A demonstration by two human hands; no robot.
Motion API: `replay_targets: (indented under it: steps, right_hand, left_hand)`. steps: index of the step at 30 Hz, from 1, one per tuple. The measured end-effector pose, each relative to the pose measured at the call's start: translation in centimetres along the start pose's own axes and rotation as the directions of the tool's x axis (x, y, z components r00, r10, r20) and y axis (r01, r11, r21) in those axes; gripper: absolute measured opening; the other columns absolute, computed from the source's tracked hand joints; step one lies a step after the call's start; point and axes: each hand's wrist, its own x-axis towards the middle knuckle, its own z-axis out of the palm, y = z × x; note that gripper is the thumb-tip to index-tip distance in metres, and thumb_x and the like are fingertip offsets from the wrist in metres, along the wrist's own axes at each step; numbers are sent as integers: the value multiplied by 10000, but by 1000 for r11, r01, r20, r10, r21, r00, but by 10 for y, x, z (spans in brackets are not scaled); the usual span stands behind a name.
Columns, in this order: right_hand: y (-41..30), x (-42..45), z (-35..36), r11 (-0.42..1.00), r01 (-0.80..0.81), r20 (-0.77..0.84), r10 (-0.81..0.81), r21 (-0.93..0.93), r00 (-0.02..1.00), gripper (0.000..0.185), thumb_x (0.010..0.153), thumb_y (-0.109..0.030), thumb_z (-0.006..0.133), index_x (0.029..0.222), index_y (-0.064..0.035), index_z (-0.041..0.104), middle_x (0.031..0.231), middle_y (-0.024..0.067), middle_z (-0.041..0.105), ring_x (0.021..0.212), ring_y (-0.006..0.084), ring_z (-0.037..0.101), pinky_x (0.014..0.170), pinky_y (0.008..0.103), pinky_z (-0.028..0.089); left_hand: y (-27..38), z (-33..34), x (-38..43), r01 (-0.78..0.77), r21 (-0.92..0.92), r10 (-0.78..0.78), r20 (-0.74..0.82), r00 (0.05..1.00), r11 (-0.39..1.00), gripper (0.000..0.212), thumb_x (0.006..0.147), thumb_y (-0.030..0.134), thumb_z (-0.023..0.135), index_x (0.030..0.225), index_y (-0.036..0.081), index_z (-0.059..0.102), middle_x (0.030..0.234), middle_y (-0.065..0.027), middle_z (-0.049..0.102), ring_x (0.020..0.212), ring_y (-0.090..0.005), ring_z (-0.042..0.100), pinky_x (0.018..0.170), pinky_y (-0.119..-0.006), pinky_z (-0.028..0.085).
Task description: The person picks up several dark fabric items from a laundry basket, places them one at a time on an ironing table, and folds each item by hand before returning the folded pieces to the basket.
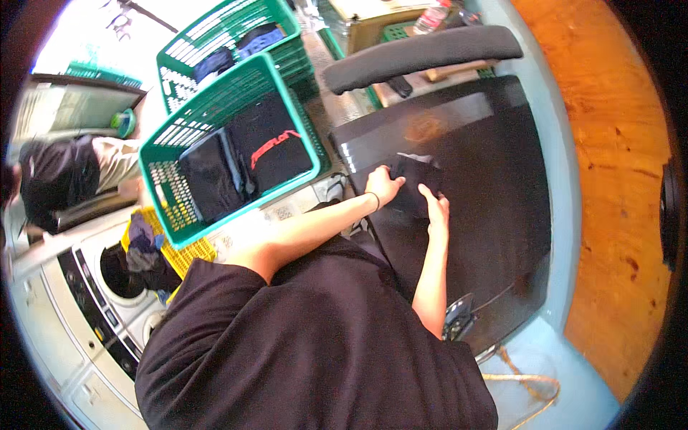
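Observation:
A small folded dark garment [414,174] with a pale strip along its far edge lies over a glossy black tabletop [494,215]. My left hand [384,184], with a dark band at the wrist, grips the garment's left side. On the near right, my right hand [436,207] holds the cloth between thumb and fingers. The dark cloth blends into the tabletop, so its outline is hard to make out. Left of the table is a green plastic basket [317,161], holding folded dark clothes [215,177] and a black garment with red lettering [277,145].
Behind stands another green basket [226,27] with folded clothes. A grey padded bar [424,56] spans the table's far end. Lower left, a yellow basket [199,252] with laundry stands by a front-loading machine [121,312]. A person [59,172] is at far left. A plastic bottle [431,17] stands beyond.

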Motion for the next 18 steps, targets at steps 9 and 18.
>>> replay_targets:
  steps: [9, 18]
  right_hand:
    - [37, -70, -21, 942, -177, 77, 162, 283, 984, 629, 836, -194, 759, 1391, -59, 497, 1275, 106, 623, 1094, 279, 640, 938, 406, 527]
    - [100, -107, -16, 866, -300, 664, -48, 400, 746, 529, 869, -72, 697, 1365, -21, 518, 1304, 119, 610, 1160, 284, 609, 1001, 408, 502]
  left_hand:
    - [-83, 12, -38, -88, -223, 149, 273, 950, 971, 539, 768, 434, 844, 1026, 6, 642, 850, -50, 624, 798, -158, 597, 691, -367, 491]
    - [-102, -49, -153, 225, -824, 196, 372, 907, 520, 395, 931, 201, 706, 1248, -13, 606, 1165, -104, 682, 1026, -182, 664, 885, -325, 545]
